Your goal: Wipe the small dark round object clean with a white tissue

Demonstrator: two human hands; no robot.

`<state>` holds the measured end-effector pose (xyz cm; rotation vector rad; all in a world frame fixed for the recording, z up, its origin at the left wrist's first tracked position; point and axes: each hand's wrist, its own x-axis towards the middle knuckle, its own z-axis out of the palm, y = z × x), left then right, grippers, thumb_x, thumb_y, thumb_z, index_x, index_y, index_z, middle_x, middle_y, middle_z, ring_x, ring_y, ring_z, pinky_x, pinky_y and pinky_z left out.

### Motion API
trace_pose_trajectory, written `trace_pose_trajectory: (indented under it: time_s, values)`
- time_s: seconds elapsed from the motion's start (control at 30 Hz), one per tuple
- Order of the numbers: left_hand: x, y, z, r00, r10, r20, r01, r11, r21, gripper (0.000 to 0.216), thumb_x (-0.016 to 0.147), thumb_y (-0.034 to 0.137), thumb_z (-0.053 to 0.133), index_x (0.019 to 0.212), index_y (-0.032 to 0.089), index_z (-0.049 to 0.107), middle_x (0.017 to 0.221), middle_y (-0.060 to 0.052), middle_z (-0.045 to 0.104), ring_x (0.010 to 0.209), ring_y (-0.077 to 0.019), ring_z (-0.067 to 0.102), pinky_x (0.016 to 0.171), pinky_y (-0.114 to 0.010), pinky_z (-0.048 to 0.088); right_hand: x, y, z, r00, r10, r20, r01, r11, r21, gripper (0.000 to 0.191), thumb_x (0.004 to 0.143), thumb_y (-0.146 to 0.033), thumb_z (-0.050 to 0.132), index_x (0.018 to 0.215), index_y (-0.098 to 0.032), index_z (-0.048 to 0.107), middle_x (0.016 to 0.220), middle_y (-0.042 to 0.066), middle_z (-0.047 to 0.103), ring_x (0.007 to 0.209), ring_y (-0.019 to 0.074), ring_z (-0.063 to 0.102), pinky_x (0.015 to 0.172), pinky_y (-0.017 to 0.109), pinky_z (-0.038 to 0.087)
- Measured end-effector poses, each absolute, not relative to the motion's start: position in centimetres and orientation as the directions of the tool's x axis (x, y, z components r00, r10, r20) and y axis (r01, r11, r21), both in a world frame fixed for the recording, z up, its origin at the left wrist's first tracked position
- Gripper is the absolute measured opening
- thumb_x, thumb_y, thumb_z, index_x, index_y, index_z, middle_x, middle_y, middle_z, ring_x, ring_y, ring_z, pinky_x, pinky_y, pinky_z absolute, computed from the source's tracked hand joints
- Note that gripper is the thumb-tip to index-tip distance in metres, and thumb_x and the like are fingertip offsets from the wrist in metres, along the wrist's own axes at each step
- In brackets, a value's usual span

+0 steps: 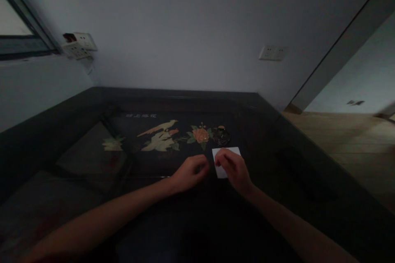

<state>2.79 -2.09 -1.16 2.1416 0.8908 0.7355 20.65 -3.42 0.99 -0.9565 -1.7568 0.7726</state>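
My left hand (191,171) is closed in a loose curl just left of a white sheet of paper (221,173), low over the dark tabletop. Over the right part of that paper is my right hand (233,169), its fingers bent in and pressed together. Whatever either hand may hold is too dim and small to make out. Right behind the paper lies a dark, round, coiled item (221,137), with a small orange-tan piece at its far edge; its kind is unclear.
The glossy dark table (182,93) bears a picture of a bird (159,128) and a pink flower (200,135). It stands against a pale wall (185,28) with sockets (273,53). Wooden flooring (336,131) shows at right. A dark oblong shape (305,172) lies at the table's right.
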Motion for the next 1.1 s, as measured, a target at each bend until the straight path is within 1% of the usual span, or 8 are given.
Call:
trace_pose_trajectory:
  time_s: [0.07,0.13,0.27,0.37,0.47,0.7,0.83,1.1]
  values:
    - [1.7,-2.6,-1.9,0.528,0.835,0.152,0.294,-0.348,0.89,0.034,0.091,0.038,0.043,0.072,0.013,0.057,0.072,-0.003,0.058,0.071,-0.015,0.053,0.069,-0.027,0.042,18.9,-3.3,0.2,-0.314,0.882,0.353,0.225,0.43,-0.874,0.047,0.092,-0.051,0.041,0.056,-0.02,0.049,0.057,-0.001,0.048,0.057,0.0132,0.046,0.057,0.027,0.035]
    - [1.0,-2.8,-2.8,0.489,0.869,0.072,0.179,-0.181,0.967,0.043,0.089,0.05,0.045,0.072,0.013,0.058,0.071,-0.003,0.059,0.069,-0.0149,0.053,0.067,-0.027,0.041,17.4,-3.1,-0.8,-0.363,0.911,0.196,0.17,0.271,-0.947,0.052,0.092,-0.055,0.038,0.054,-0.02,0.044,0.05,-0.003,0.042,0.05,0.0112,0.04,0.05,0.026,0.031]
    - [0.6,-2.7,-3.8,0.476,0.879,-0.022,0.015,0.017,1.0,0.054,0.076,0.066,0.055,0.067,0.013,0.057,0.066,-0.002,0.058,0.065,-0.0145,0.052,0.064,-0.026,0.04,16.1,-3.1,-2.4,-0.484,0.869,0.105,0.14,0.196,-0.97,0.05,0.088,-0.058,0.044,0.055,-0.02,0.043,0.052,-0.004,0.04,0.05,0.0099,0.037,0.049,0.024,0.029]
    - [0.3,-2.4,-3.7,0.479,0.873,-0.09,0.017,0.093,0.996,0.057,0.073,0.069,0.056,0.058,0.015,0.047,0.054,0.004,0.043,0.054,-0.0095,0.039,0.053,-0.022,0.031,16.4,-3.2,-3.1,-0.537,0.84,0.078,0.128,0.172,-0.977,0.051,0.087,-0.06,0.043,0.056,-0.02,0.043,0.052,-0.004,0.039,0.05,0.0095,0.036,0.048,0.024,0.028]
    - [0.1,-2.2,-3.5,0.497,0.861,-0.109,0.065,0.089,0.994,0.059,0.075,0.071,0.05,0.055,0.016,0.042,0.052,0.006,0.032,0.05,-0.0077,0.028,0.047,-0.022,0.022,16.8,-3.1,-3.5,-0.576,0.816,0.052,0.119,0.146,-0.982,0.051,0.086,-0.061,0.044,0.057,-0.019,0.045,0.052,-0.004,0.041,0.049,0.0096,0.037,0.048,0.024,0.028]
    - [0.1,-2.3,-3.3,0.556,0.826,-0.093,0.124,0.028,0.992,0.059,0.082,0.069,0.043,0.057,0.016,0.047,0.049,0.004,0.041,0.046,-0.0078,0.035,0.045,-0.021,0.025,16.9,-2.7,-3.9,-0.579,0.814,0.05,0.097,0.129,-0.987,0.053,0.084,-0.063,0.048,0.055,-0.019,0.052,0.053,-0.002,0.05,0.052,0.0112,0.046,0.053,0.024,0.035]
    - [0.2,-2.3,-2.9,0.561,0.82,-0.116,0.177,0.019,0.984,0.065,0.08,0.074,0.039,0.056,0.014,0.053,0.047,0.003,0.042,0.044,-0.0081,0.036,0.045,-0.022,0.027,16.9,-2.6,-4.3,-0.594,0.8,0.08,0.054,0.14,-0.989,0.059,0.085,-0.068,0.04,0.055,-0.019,0.054,0.051,-0.001,0.051,0.05,0.0119,0.047,0.052,0.024,0.036]
    - [0.1,-2.2,-3.0,0.583,0.811,-0.052,0.197,-0.079,0.977,0.062,0.085,0.067,0.04,0.06,0.013,0.059,0.05,0.002,0.046,0.049,-0.009,0.041,0.048,-0.021,0.031,17.0,-2.8,-3.8,-0.568,0.822,0.044,0.147,0.154,-0.977,0.06,0.089,-0.063,0.037,0.053,-0.019,0.054,0.052,0.0,0.052,0.052,0.0117,0.048,0.051,0.024,0.037]
